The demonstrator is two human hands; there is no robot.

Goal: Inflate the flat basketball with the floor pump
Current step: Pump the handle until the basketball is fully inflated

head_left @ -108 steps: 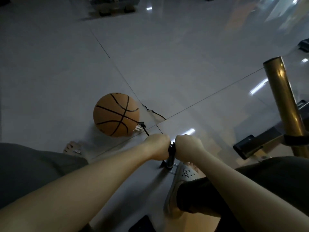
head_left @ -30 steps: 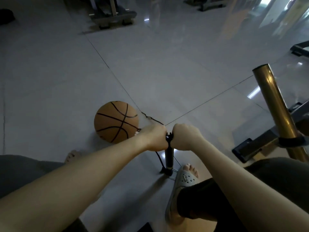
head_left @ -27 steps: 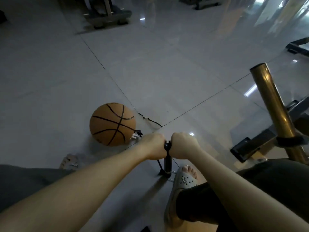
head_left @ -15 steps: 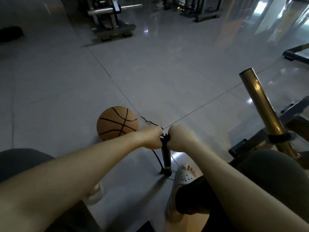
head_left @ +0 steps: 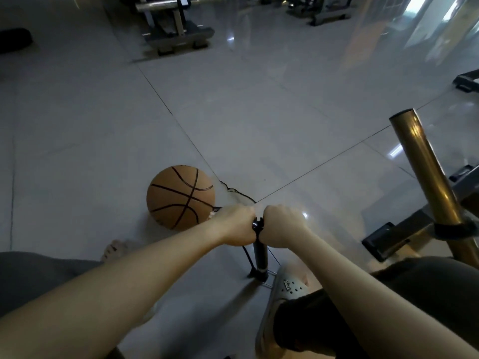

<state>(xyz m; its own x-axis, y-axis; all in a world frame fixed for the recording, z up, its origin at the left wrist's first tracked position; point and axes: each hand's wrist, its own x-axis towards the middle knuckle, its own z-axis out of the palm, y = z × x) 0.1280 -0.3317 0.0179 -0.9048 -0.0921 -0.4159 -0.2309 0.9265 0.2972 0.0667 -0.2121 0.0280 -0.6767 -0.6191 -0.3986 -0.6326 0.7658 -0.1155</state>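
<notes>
Left hand (head_left: 237, 225) and right hand (head_left: 281, 225) each grip one floor pump (head_left: 260, 251) handle — one basketball (head_left: 180, 197) beside.

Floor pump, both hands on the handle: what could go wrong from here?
1. The pump looks pinned by one sandal only, on its right side. With the left hand and right hand gripping its handle from above, a skewed push may tip it.
2. The basketball lies loose on the floor. If it rolls, the hose could tug at the valve. That joint is hidden behind the left hand.
</notes>
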